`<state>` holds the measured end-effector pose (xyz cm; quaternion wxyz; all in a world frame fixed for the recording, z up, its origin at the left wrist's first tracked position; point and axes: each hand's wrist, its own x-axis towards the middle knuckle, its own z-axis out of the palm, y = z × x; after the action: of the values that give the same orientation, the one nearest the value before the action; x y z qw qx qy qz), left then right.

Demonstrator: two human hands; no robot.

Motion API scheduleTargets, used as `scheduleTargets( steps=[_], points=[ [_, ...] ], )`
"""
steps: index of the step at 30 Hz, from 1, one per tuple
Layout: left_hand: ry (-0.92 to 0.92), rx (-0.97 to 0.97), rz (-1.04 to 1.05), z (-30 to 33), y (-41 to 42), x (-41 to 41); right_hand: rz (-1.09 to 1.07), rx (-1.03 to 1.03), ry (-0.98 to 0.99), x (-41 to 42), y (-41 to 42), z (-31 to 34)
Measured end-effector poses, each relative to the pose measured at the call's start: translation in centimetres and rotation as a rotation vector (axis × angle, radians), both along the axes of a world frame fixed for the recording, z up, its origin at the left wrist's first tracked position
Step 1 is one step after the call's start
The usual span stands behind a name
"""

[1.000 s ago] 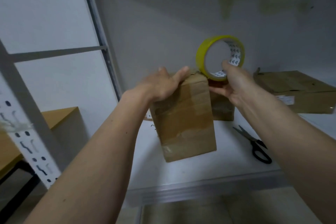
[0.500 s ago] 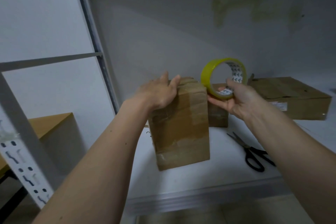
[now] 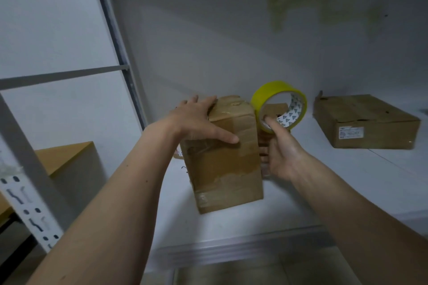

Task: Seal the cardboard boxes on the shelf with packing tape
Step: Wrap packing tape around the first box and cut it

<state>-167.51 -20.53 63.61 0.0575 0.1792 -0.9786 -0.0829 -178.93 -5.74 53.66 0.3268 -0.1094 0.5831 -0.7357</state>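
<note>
On the white shelf (image 3: 347, 192), near its front edge, a tall cardboard box (image 3: 227, 169) stood upright w/ older tape bands already across its front face. The left hand (image 3: 196, 122) rested on the box's upper left corner, fingers straight over the top edge and thumb laid flat across the front, so open and pressing rather than gripping. The right hand (image 3: 282, 146) held the yellow tape roll (image 3: 279, 105) just beside the box's top right corner, thumb hooked inside the core; its other fingers were hidden behind the roll and box, but the roll was clearly held. A second, smaller box (image 3: 275, 109) sat behind, mostly hidden, seen partly through the roll's core. A flat box (image 3: 366, 120) lay well apart to the right, near the back wall. No free tape end was visible, so whether a strip was started couldn't be told. Risks, as a judgement: the tall box looked easy to tip, esp. if the roll got pulled sideways while only a flat palm steadied it; it could slide toward the shelf edge. Tape could also stick to itself or land crooked over the old wrinkled bands, leaving the top flaps poorly sealed.
</note>
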Motion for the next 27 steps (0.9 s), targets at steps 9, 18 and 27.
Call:
scheduleTargets(
  steps=[9,18,27],
  points=[
    [0.141,0.126,0.057,-0.8,-2.1,2.7,-0.047,0.042,0.209,1.8,-2.6,3.0],
    [0.066,0.423,-0.01,0.5,-6.2,5.4,0.025,0.083,0.499,4.9,-5.3,5.4],
    [0.874,0.685,-0.15,-5.9,-3.8,4.3,-0.222,0.215,0.882,7.1,-3.3,10.6]
  ],
)
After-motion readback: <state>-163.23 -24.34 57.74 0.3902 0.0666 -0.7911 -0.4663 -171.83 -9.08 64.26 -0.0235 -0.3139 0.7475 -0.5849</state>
